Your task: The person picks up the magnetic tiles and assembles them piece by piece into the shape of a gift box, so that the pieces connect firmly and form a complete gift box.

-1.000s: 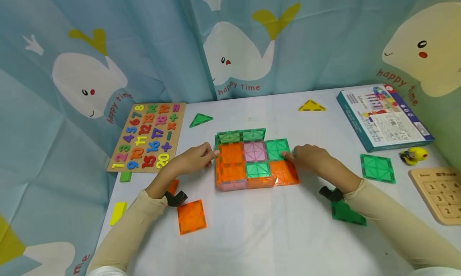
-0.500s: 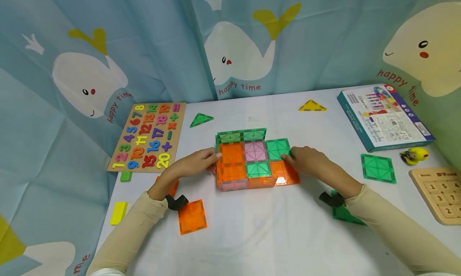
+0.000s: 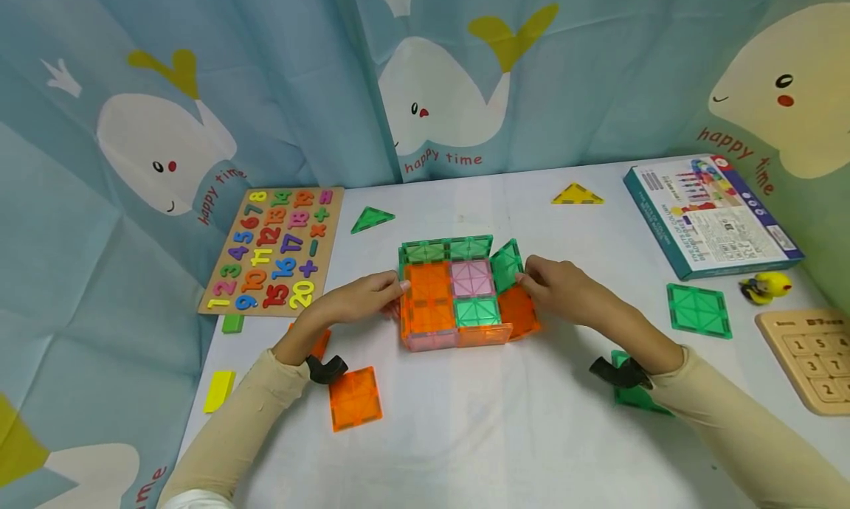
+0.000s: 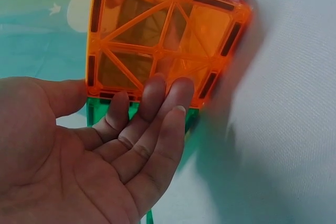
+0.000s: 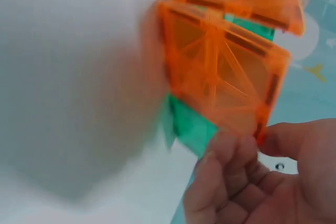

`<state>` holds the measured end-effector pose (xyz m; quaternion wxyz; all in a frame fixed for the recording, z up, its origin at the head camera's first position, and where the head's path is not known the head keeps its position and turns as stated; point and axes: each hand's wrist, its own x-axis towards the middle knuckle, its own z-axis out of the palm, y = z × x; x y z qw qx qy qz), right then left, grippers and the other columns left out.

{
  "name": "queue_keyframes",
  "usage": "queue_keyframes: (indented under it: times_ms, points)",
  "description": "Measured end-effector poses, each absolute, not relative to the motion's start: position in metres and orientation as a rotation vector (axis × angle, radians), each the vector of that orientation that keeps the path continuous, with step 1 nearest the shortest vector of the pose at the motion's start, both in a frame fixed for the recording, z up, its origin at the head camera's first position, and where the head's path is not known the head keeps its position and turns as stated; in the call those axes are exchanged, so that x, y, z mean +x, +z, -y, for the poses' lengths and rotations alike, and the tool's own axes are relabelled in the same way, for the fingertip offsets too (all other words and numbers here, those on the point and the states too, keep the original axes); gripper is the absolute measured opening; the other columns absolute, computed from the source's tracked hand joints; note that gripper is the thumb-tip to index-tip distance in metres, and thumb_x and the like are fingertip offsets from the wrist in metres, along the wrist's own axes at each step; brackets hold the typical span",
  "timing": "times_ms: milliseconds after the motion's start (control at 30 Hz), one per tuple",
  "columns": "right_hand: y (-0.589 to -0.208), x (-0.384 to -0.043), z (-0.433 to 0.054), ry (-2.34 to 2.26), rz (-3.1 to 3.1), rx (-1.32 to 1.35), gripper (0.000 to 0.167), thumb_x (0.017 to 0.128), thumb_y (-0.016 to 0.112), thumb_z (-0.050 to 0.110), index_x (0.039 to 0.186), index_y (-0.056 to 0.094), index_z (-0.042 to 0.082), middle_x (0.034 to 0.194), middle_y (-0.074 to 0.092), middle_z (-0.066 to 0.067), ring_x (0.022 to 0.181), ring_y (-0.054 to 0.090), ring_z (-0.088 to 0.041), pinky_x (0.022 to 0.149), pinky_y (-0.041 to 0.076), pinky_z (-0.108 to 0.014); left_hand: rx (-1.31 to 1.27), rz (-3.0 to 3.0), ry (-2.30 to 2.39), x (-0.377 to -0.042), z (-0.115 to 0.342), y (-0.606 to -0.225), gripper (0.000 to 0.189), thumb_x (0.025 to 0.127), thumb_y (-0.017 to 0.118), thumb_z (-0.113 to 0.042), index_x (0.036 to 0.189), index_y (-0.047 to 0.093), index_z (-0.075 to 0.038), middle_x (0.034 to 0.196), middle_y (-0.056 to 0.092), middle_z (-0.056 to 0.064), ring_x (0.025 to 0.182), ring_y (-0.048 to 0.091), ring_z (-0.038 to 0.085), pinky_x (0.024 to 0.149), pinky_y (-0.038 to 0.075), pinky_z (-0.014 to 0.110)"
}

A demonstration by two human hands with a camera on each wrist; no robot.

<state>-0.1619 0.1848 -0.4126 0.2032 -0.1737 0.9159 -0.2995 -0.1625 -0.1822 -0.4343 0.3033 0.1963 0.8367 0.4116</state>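
Tile box (image 3: 458,295), left hand (image 3: 361,299) flat against side, right hand (image 3: 564,295) tilting flaps

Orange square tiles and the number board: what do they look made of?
Orange square tiles: apparently translucent glossy plastic; light passes through, with dark strips along the edges, possibly magnets. Number board: seemingly matte light-brown wood or fibreboard, holding colourful numbers.
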Motion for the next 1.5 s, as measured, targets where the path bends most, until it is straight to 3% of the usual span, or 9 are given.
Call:
queue_keyframes:
  times_ms: [267, 500, 800, 1000, 1167, 1267, 1333, 1400, 1500]
  points:
    - [-0.415, -0.162, -0.165, -0.915, -2.591, -0.539, 0.033, 0.11, 0.056, 0.031, 0.085, 0.053, 0.01, 0.065, 0.044, 0.001, 0.059, 0.044, -0.017, 0.057, 0.034, -0.03, 0.537, -2.199, 1.107, -0.165, 0.179, -0.435, 0.037, 0.116, 0.041, -0.033, 0.098, 0.055, -0.004, 0.094, 0.064, 0.014, 0.088, 0.061, 0.029, 0.082, 0.05, 0.04]
    - [-0.419, -0.16, -0.17, -0.907, -2.587, -0.506, 0.039, 0.111, 0.053, 0.042, 0.089, 0.063, 0.012, 0.065, 0.044, 0.001, 0.06, 0.044, -0.018, 0.058, 0.036, -0.03, 0.534, -2.226, 1.081, -0.165, 0.179, -0.436, 0.037, 0.116, 0.041, -0.034, 0.099, 0.056, -0.005, 0.093, 0.063, 0.014, 0.088, 0.059, 0.031, 0.078, 0.046, 0.034]
    - [-0.418, -0.159, -0.203, -0.893, -2.551, -0.408, 0.048, 0.111, 0.049, 0.05, 0.094, 0.062, 0.007, 0.07, 0.056, -0.002, 0.067, 0.051, -0.02, 0.061, 0.041, -0.033, 0.518, -2.21, 1.122, -0.162, 0.181, -0.433, 0.041, 0.116, 0.041, -0.037, 0.102, 0.057, -0.001, 0.1, 0.07, 0.017, 0.091, 0.06, 0.035, 0.077, 0.044, 0.032]
    - [-0.423, -0.159, -0.24, -0.857, -2.629, -0.309, 0.047, 0.111, 0.049, 0.049, 0.105, 0.065, 0.006, 0.083, 0.06, -0.005, 0.078, 0.053, -0.022, 0.064, 0.043, -0.034, 0.509, -2.23, 1.13, -0.161, 0.184, -0.436, 0.04, 0.115, 0.044, -0.038, 0.099, 0.058, -0.005, 0.096, 0.068, 0.011, 0.091, 0.061, 0.034, 0.076, 0.044, 0.032]
    - [-0.43, -0.157, -0.281, -0.806, -2.717, -0.223, 0.05, 0.112, 0.048, 0.046, 0.12, 0.063, -0.002, 0.109, 0.066, -0.022, 0.096, 0.06, -0.033, 0.072, 0.047, -0.036, 0.501, -2.245, 1.153, -0.159, 0.184, -0.437, 0.036, 0.115, 0.046, -0.036, 0.099, 0.056, -0.006, 0.096, 0.066, 0.011, 0.093, 0.063, 0.033, 0.077, 0.048, 0.035]
    - [-0.435, -0.153, -0.306, -0.792, -2.764, -0.18, 0.053, 0.112, 0.049, 0.04, 0.125, 0.06, -0.01, 0.119, 0.063, -0.033, 0.106, 0.06, -0.044, 0.076, 0.052, -0.045, 0.479, -2.285, 1.17, -0.156, 0.183, -0.437, 0.03, 0.114, 0.048, -0.036, 0.112, 0.05, -0.005, 0.106, 0.062, 0.015, 0.094, 0.063, 0.034, 0.076, 0.049, 0.035]
    - [-0.437, -0.149, -0.321, -0.767, -2.778, -0.132, 0.057, 0.113, 0.048, 0.039, 0.13, 0.056, -0.015, 0.124, 0.056, -0.039, 0.111, 0.055, -0.051, 0.081, 0.053, -0.056, 0.448, -2.319, 1.186, -0.154, 0.182, -0.437, 0.034, 0.113, 0.051, -0.037, 0.129, 0.043, -0.007, 0.119, 0.059, 0.016, 0.1, 0.063, 0.033, 0.08, 0.053, 0.036]
    - [-0.437, -0.143, -0.334, -0.736, -2.775, -0.042, 0.064, 0.112, 0.047, 0.042, 0.136, 0.048, -0.018, 0.131, 0.046, -0.045, 0.115, 0.046, -0.058, 0.083, 0.05, -0.066, 0.414, -2.335, 1.219, -0.151, 0.18, -0.437, 0.05, 0.112, 0.052, -0.038, 0.147, 0.031, -0.01, 0.137, 0.053, 0.018, 0.113, 0.064, 0.034, 0.089, 0.058, 0.042]
    - [-0.437, -0.132, -0.349, -0.632, -2.767, 0.141, 0.079, 0.11, 0.047, 0.052, 0.143, 0.036, -0.018, 0.134, 0.027, -0.051, 0.116, 0.031, -0.063, 0.084, 0.044, -0.074, 0.399, -2.35, 1.257, -0.149, 0.178, -0.438, 0.072, 0.111, 0.054, -0.038, 0.165, 0.009, -0.018, 0.159, 0.037, 0.018, 0.132, 0.058, 0.036, 0.105, 0.054, 0.052]
